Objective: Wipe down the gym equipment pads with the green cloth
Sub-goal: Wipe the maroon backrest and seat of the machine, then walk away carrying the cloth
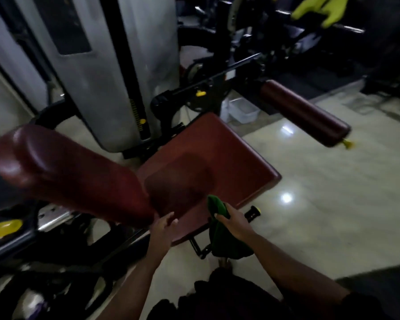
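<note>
A dark red seat pad (219, 158) lies in the middle of the view, with a darker damp-looking patch near its front. A dark red back pad (62, 172) slants up to the left. A dark red roller pad (303, 112) sticks out at the right. My right hand (237, 224) is shut on the green cloth (222, 232), just off the seat's near edge; the cloth hangs down below my fist. My left hand (163, 227) hovers open at the seat's near left corner, close to the back pad's lower end.
A grey weight-stack housing (106, 72) with a yellow pin stands behind the seat. Black frame bars and a yellow-tipped handle (253, 213) surround the seat. A clear plastic tub (244, 110) sits on the shiny tiled floor. A yellow-green glove shape (321, 10) shows at top right.
</note>
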A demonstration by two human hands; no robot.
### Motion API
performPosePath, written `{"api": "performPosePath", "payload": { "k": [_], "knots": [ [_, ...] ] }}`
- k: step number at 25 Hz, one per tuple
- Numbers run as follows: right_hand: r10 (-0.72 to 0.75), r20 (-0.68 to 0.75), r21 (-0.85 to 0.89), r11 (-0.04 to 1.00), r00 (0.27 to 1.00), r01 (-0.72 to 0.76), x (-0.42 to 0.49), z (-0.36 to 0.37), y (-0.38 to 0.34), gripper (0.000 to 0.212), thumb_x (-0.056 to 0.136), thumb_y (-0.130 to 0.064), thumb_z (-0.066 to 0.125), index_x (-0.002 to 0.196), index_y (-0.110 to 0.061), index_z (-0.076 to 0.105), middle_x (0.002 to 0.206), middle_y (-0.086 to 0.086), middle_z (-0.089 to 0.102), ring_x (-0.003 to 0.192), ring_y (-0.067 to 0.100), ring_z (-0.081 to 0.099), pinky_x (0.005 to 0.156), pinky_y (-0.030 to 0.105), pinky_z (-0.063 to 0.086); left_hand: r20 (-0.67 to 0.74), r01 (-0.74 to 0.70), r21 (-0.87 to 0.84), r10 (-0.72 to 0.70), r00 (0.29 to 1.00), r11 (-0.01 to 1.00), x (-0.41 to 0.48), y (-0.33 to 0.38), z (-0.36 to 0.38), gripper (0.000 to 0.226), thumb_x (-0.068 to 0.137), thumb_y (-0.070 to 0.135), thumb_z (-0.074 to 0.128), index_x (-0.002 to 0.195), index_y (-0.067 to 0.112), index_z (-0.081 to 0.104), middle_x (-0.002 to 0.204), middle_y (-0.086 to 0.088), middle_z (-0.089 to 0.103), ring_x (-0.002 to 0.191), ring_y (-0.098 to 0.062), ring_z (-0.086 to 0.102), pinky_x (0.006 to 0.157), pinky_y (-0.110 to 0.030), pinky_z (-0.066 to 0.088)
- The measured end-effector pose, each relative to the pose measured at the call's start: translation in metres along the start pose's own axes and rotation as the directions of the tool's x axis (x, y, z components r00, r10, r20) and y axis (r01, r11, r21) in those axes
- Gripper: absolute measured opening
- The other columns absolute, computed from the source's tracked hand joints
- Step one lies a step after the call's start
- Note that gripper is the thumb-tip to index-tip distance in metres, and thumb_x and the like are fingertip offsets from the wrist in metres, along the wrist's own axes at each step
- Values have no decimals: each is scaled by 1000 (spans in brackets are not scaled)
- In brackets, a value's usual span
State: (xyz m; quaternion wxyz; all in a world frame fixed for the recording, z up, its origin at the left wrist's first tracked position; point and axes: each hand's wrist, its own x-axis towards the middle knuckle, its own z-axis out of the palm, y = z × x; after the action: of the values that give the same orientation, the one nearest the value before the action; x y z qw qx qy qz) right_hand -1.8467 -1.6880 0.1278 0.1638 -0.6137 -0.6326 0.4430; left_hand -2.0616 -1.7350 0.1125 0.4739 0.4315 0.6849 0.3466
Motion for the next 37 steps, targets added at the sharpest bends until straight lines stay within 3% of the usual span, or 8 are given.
{"api": "performPosePath", "payload": {
  "k": [4,9,11,15,18,25,32,37],
  "knots": [
    [81,-180,12,997,980,-80,-17,-47,12,41,93,-28,53,131,-18,45,122,9,60,109,24,57,89,33,45,186,-187,171,154,970,967,28,34,45,42,93,26,52,128,4,51,129,-9,51,121,-21,47,100,-28,34],
    [273,-407,88,961,872,-261,-30,-132,51,42,90,-30,54,130,-22,46,124,9,60,109,27,56,87,32,45,441,-465,325,303,845,824,79,100,121,38,91,18,55,126,6,53,130,-15,51,123,-24,48,101,-21,30],
    [345,-475,140,938,809,-318,-34,-166,68,44,89,-29,54,132,-23,44,126,10,58,113,28,54,85,30,41,553,-557,368,307,775,744,100,130,156,40,90,20,56,128,7,52,131,-15,49,124,-25,47,105,-26,32],
    [461,-579,273,887,673,-372,-36,-231,112,46,87,-28,54,132,-23,43,128,13,57,115,31,53,88,32,41,766,-696,438,168,620,569,139,193,236,49,88,31,56,130,7,48,132,-15,50,125,-29,48,106,-32,37],
    [529,-608,390,848,592,-358,-30,-275,137,53,87,-29,56,136,-21,38,130,14,54,118,32,51,91,33,41,805,-750,468,124,580,467,153,237,293,47,92,24,53,135,10,42,136,-17,47,125,-29,46,102,-30,36],
    [611,-645,492,791,459,-363,-29,-382,194,65,80,-26,63,138,-19,34,131,13,49,118,31,50,92,33,41,859,-749,353,124,497,560,160,330,436,45,92,32,51,135,18,43,135,-13,48,121,-26,47,90,-29,38],
    [753,-610,622,648,245,-440,-41,-478,283,56,80,-24,63,129,-14,39,126,14,49,114,34,51,94,40,44,927,-803,263,91,364,534,147,374,611,45,91,32,54,132,19,46,134,-11,50,120,-25,49,90,-28,39],
    [709,-668,536,669,227,-514,-26,-569,350,48,87,-17,52,134,-20,41,129,15,50,117,32,49,98,39,43,949,-834,260,30,314,487,183,408,730,43,93,33,50,133,19,45,134,-9,50,120,-23,48,86,-24,35]
  ]
}}
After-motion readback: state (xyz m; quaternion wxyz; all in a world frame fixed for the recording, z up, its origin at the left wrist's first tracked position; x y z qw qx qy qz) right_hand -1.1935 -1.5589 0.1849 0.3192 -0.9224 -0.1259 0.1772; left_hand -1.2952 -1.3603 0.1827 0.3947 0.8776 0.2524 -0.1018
